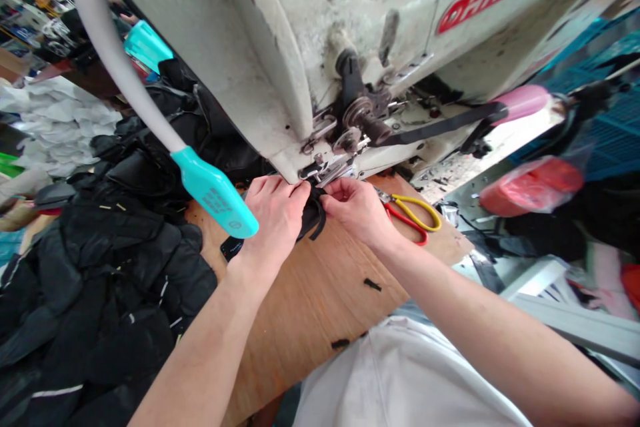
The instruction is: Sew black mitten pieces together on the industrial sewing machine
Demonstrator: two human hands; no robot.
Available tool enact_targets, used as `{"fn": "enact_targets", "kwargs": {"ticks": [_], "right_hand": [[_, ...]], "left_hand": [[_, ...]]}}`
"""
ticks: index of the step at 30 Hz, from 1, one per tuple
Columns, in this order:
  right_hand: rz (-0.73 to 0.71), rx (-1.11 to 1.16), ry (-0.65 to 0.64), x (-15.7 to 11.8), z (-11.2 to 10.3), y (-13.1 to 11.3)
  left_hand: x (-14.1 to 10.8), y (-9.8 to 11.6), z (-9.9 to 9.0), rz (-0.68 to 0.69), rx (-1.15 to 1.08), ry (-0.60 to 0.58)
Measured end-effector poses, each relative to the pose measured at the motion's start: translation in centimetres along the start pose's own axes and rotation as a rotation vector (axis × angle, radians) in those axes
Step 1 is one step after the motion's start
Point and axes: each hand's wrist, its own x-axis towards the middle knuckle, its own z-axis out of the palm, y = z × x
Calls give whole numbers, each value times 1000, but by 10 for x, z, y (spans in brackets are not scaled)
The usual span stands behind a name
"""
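Observation:
Under the presser foot (325,170) of a white industrial sewing machine (500,20) sits a bunched piece of black fabric (314,217). My left hand (275,217) presses its fingers onto that fabric from the left. My right hand (357,210) pinches the same piece from the right, close to the foot. A black strap (440,125) runs along the machine toward the foot. Yellow-and-red handled scissors (407,217) lie on the wooden table (310,300), just right of my right hand. The needle is hidden by the machine parts and my fingers.
A heap of black padded garments (115,267) lies left of the table, with white sheets (55,127) behind it. A grey hose with a teal end (215,192) hangs across my left wrist's side. A red plastic-wrapped bundle (530,187) and a blue crate (605,107) stand to the right.

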Motion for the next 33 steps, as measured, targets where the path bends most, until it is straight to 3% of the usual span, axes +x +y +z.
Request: {"fn": "enact_targets", "kwargs": {"ticks": [6, 12, 17, 22, 28, 33], "right_hand": [[75, 233, 23, -3, 9, 0], [144, 328, 39, -5, 13, -6], [161, 311, 49, -9, 18, -7], [131, 299, 36, -14, 23, 4], [116, 247, -86, -16, 7, 9], [118, 155, -157, -14, -9, 5]], "left_hand": [[1, 1, -10, 16, 92, -79], [5, 7, -25, 42, 171, -177], [12, 22, -36, 17, 189, -362], [11, 40, -40, -98, 157, -509], [-5, 50, -33, -195, 89, -460], [-9, 66, -17, -385, -149, -370]]}}
